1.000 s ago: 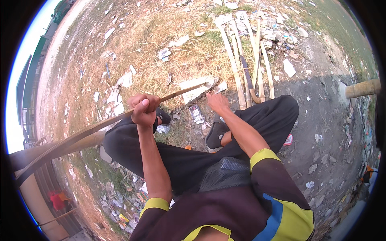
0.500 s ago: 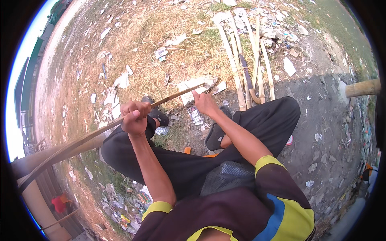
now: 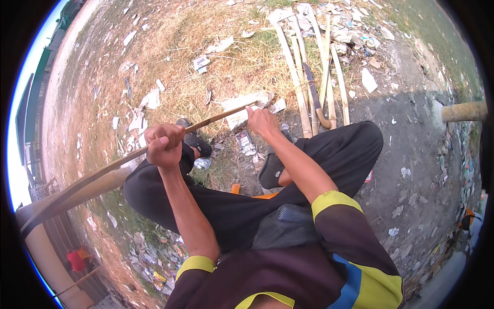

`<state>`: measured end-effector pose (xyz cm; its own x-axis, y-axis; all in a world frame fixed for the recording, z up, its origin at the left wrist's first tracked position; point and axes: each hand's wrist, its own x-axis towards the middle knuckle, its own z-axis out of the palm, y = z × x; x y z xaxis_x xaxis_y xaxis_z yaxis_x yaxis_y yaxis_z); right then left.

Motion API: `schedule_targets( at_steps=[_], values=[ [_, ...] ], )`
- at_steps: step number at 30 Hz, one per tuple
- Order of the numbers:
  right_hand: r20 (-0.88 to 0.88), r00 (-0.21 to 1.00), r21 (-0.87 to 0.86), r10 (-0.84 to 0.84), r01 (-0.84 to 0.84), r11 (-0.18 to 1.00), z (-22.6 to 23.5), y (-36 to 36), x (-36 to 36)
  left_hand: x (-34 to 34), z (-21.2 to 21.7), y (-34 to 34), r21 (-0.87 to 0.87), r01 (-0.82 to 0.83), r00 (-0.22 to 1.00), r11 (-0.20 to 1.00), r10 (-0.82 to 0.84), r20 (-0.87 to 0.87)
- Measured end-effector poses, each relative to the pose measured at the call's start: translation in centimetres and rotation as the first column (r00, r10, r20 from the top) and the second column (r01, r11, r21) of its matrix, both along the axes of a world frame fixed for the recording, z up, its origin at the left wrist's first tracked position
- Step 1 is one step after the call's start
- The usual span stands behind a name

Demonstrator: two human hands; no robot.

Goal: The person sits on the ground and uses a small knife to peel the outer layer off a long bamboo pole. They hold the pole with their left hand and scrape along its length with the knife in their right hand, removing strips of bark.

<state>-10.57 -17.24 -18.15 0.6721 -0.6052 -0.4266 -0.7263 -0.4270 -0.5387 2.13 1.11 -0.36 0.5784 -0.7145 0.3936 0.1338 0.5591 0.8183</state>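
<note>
A long, slightly bent bamboo strip (image 3: 211, 120) runs from the far left up to the middle of the view, passing over my left knee. My left hand (image 3: 164, 145) is closed in a fist around it above that knee. At the strip's thin far end, my right hand (image 3: 263, 122) has its fingers closed, thumb and forefinger against the tip. Beyond my right foot lies a large knife (image 3: 312, 87) with a dark blade and a curved wooden handle, among several split bamboo lengths (image 3: 290, 69).
Beneath the strip at left is a thick bamboo pole (image 3: 98, 188). Another cut pole (image 3: 463, 112) juts in from the right. Paper and plastic scraps (image 3: 368, 80) litter the dry grass and dirt. My black-trousered legs (image 3: 339, 154) are bent and spread, with an orange thing (image 3: 235, 189) between them.
My right hand has shifted slightly upward against the strip's tip. My left fist has moved a little left and up with the strip, and the whole view has shifted slightly.
</note>
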Motion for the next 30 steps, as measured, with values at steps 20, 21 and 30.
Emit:
schedule_targets(
  at_steps=[20, 21, 30],
  values=[
    [0.217, 0.971, 0.172, -0.105, 0.068, 0.983, -2.2, 2.5, 1.7, 0.1, -1.7, 1.2, -0.030, -0.286, 0.949, 0.958, 0.279, -0.144],
    [0.189, 0.980, 0.062, -0.066, 0.055, 0.997, -2.4, 2.5, 2.1, 0.4, -1.7, 1.5, -0.050, -0.249, 0.962, 0.967, 0.240, -0.130],
    [-0.063, 0.994, 0.099, -0.091, 0.097, 0.990, -4.9, -0.2, 0.2, 0.0, -1.5, 1.0, -0.049, -0.310, 0.940, 0.950, 0.298, -0.164]
  ],
)
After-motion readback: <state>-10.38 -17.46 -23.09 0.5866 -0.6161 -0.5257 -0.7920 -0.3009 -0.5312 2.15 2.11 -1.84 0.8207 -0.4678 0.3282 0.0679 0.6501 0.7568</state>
